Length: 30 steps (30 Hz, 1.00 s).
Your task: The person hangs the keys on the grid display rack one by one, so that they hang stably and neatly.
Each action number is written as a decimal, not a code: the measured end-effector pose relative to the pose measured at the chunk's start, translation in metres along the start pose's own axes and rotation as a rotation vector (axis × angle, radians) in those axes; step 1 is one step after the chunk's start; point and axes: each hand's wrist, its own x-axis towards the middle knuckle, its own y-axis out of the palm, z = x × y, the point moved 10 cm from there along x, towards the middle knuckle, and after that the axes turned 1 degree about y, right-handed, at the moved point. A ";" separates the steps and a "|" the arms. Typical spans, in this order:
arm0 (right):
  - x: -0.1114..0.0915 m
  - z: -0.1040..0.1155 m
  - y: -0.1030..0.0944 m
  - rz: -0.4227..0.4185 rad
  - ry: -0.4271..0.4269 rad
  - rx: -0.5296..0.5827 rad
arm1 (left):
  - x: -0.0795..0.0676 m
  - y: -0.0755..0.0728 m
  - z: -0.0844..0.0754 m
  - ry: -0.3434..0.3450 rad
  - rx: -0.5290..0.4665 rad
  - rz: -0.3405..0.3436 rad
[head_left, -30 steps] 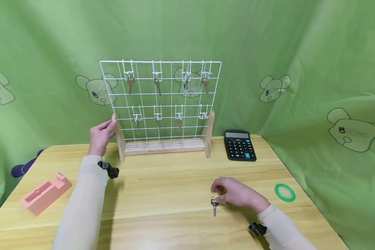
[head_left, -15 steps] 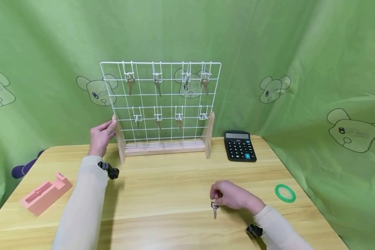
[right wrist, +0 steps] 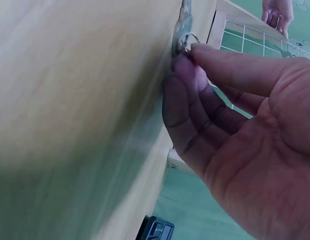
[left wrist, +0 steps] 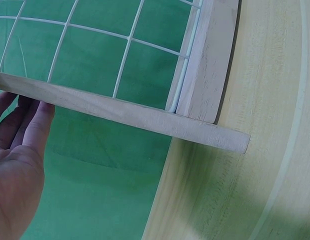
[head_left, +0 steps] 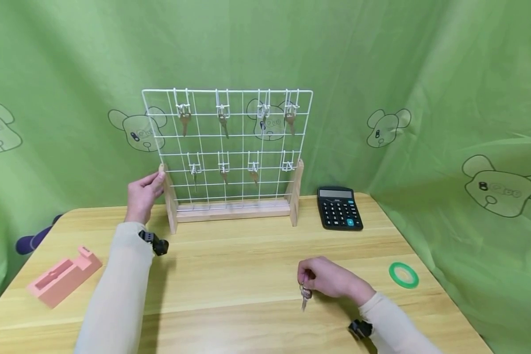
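A white wire grid rack (head_left: 243,135) on a wooden stand (head_left: 233,210) stands at the back, several keys hanging from its hooks. My left hand (head_left: 142,197) grips the rack's left wooden post (left wrist: 120,111); in the left wrist view the fingertips (left wrist: 45,111) meet the post's outer side. The lower right hook (head_left: 287,165) carries no key. At the front right, my right hand (head_left: 329,276) pinches the ring of a metal key (head_left: 305,293) between thumb and index finger. The key hangs close over the wooden table, also showing in the right wrist view as a key (right wrist: 184,25).
A black calculator (head_left: 339,209) lies right of the rack. Nearer the right edge of the table (head_left: 230,280) is a green tape roll (head_left: 403,275). A pink tape dispenser (head_left: 64,280) sits at the left, beside my left forearm. Green curtain (head_left: 380,59) surrounds the back and sides.
My right thumb and index finger have closed on the key ring, and the hand has shifted slightly downward in the head view. The key now hangs at a different angle. My left hand stays at the post.
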 end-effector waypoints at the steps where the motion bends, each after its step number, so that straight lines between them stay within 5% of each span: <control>1: -0.001 0.001 -0.001 -0.002 -0.005 -0.003 | 0.000 0.000 0.000 0.002 0.000 -0.001; 30: -0.003 0.025 -0.053 -0.238 -0.121 -0.019 | -0.001 0.000 -0.002 0.015 -0.009 -0.011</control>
